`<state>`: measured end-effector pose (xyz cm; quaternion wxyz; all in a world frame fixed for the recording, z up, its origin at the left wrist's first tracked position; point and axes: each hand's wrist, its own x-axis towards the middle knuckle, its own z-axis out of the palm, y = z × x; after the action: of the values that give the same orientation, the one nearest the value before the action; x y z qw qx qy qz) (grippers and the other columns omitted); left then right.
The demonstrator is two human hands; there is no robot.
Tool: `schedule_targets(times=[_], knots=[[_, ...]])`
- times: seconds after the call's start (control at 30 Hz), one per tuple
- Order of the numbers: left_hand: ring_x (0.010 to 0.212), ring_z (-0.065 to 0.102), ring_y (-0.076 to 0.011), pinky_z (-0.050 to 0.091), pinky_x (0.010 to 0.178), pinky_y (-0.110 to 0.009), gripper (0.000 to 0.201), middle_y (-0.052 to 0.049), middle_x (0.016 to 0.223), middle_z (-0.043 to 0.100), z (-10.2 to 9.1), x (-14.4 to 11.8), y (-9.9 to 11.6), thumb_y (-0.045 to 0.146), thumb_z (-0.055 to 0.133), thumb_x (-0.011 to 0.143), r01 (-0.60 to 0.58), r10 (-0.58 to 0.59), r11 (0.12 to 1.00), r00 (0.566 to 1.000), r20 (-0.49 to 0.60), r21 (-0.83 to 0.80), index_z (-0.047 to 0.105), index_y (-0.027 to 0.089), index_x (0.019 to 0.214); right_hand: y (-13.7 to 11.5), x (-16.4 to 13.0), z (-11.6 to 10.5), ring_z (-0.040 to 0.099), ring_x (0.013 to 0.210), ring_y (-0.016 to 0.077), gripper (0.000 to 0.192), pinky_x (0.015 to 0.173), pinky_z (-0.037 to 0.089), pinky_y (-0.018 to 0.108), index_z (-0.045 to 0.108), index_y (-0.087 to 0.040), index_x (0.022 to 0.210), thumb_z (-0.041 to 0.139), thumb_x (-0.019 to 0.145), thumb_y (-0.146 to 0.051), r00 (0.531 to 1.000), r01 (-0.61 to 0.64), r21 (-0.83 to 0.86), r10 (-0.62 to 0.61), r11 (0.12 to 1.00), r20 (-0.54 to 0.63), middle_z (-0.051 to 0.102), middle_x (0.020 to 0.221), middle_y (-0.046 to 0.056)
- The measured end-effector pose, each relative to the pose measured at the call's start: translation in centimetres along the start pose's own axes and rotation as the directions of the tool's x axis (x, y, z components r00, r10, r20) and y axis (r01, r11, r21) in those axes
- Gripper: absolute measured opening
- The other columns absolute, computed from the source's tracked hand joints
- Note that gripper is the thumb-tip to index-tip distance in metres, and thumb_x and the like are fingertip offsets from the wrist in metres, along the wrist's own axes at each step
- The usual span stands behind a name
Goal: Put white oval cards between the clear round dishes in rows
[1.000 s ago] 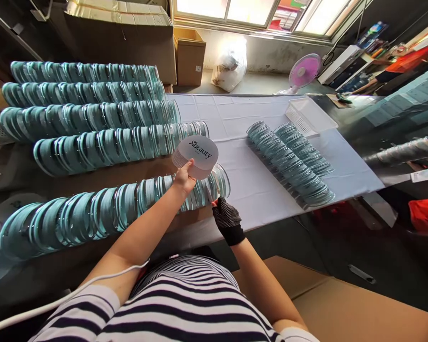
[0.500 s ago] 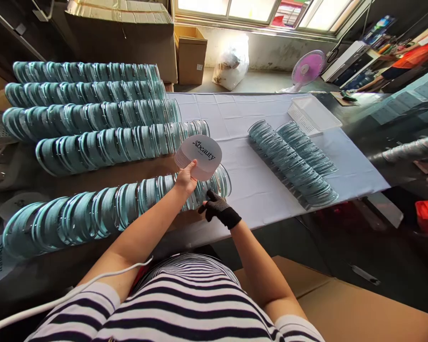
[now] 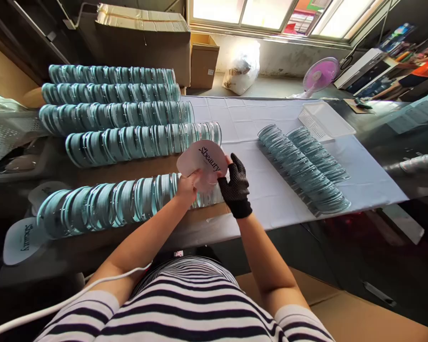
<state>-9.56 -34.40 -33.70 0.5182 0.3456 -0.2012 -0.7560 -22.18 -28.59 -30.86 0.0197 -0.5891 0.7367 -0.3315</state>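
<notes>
A round, pale, translucent sheet (image 3: 196, 159) printed "beauty" lies on top of what my bare left hand (image 3: 187, 189) grips at the lower left edge. My right hand (image 3: 237, 186), in a black dotted glove with bare fingertips, pinches the right edge between thumb and fingers. The sheet bends a little between my hands. Directly below them is the right end of a long row of clear-rimmed, teal-tinted round discs (image 3: 121, 204), standing on edge and partly hidden by my hands.
Several more disc rows (image 3: 142, 142) lie behind to the left. Two shorter rows (image 3: 303, 171) rest on the white-covered table (image 3: 231, 111), near a white plastic basket (image 3: 324, 121). Other printed sheets (image 3: 21, 240) are at far left. Cartons (image 3: 204, 61) and a pink fan (image 3: 321, 75) stand beyond the table.
My right hand has risen from the row's end to the sheet's right edge and now pinches it. The sheet has turned and bent. The view has shifted left.
</notes>
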Motion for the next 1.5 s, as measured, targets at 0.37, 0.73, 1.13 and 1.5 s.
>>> schedule_targets(times=[0.37, 0.73, 1.13, 1.5], knots=[[0.107, 0.067, -0.0170, 0.053, 0.097, -0.031, 0.032, -0.002, 0.104, 0.075, -1.6, 1.8, 3.8, 0.006, 0.066, 0.082, 0.078, -0.093, 0.983, 0.993, -0.080, -0.169, 0.067, 0.021, 0.111, -0.3, -10.3, -1.3, 0.066, 0.076, 0.0231, 0.040, 0.059, 0.046, 0.027, 0.071, -0.014, 0.098, 0.050, 0.086, -0.045, 0.899, -0.360, 0.017, 0.352, 0.933, -0.262, 0.071, 0.083, 0.012], [0.104, 0.068, -0.0147, 0.053, 0.095, -0.029, 0.034, -0.003, 0.105, 0.075, -2.2, 3.1, 3.0, 0.003, 0.063, 0.084, 0.109, -0.131, 0.972, 0.987, -0.092, -0.210, 0.066, 0.021, 0.112, -1.7, -9.9, 4.0, 0.066, 0.078, 0.0193, 0.033, 0.059, 0.034, 0.026, 0.064, -0.022, 0.114, 0.042, 0.098, -0.040, 0.861, -0.208, -0.414, 0.366, 0.886, 0.352, 0.072, 0.091, 0.008], [0.101, 0.068, -0.0182, 0.052, 0.095, -0.034, 0.027, -0.006, 0.101, 0.075, -2.2, 2.9, 2.9, 0.004, 0.065, 0.082, 0.106, -0.130, 0.978, 0.983, -0.130, -0.178, 0.068, 0.018, 0.106, 0.4, -8.6, 7.6, 0.067, 0.083, 0.0200, 0.033, 0.065, 0.037, 0.026, 0.063, -0.015, 0.111, 0.036, 0.099, -0.028, 0.915, -0.217, -0.331, 0.309, 0.919, 0.258, 0.072, 0.094, 0.011], [0.111, 0.065, -0.0200, 0.049, 0.103, -0.039, 0.041, -0.004, 0.114, 0.072, -2.7, 2.7, 2.4, 0.007, 0.068, 0.080, 0.036, -0.055, 0.989, 0.989, -0.135, -0.144, 0.064, 0.023, 0.117, 1.1, -7.1, 4.9, 0.058, 0.048, 0.0158, 0.037, 0.049, 0.046, 0.026, 0.062, -0.016, 0.114, 0.044, 0.091, -0.039, 0.642, -0.470, 0.233, 0.149, 0.851, 0.752, 0.063, 0.059, 0.001]])
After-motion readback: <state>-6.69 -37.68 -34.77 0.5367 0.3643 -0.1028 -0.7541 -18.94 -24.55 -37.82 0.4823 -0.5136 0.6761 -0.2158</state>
